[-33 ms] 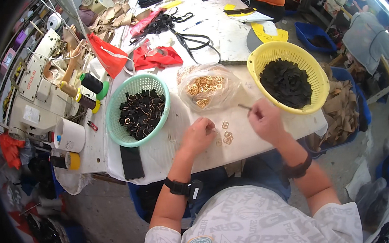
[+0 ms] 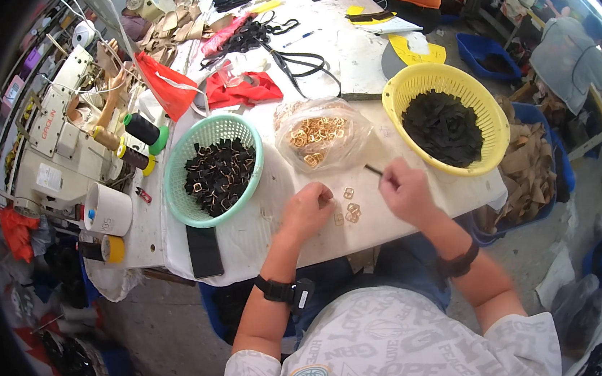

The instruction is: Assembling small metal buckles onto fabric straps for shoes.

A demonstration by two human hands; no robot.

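The right hand (image 2: 406, 191) is pinching a thin dark strip (image 2: 374, 170) between thumb and fingertips, its free end poking up and to the left. The left hand (image 2: 307, 210) is resting curled on the white table (image 2: 261, 228), fingers drawn together; whether it is gripping anything I cannot tell. Between the two hands a few small gold buckles (image 2: 350, 211) are lying loose on the tabletop.

Taking those buckles as the landmark: just beyond them a clear bag of gold buckles (image 2: 319, 137) is sitting open; beyond and to the left a green basket (image 2: 199, 143) is holding black pieces already fitted with buckles; beyond and to the right a yellow basket (image 2: 407, 91) is holding plain black strips.

The loose buckles are lying near the table's front edge, so a sweep of either wrist could likely knock them off into the lap or onto the floor. The yellow basket is sitting close to the table's right edge and could tip if nudged. Open room is narrow: only the bare patch around the buckles, hemmed by the baskets and the bag.
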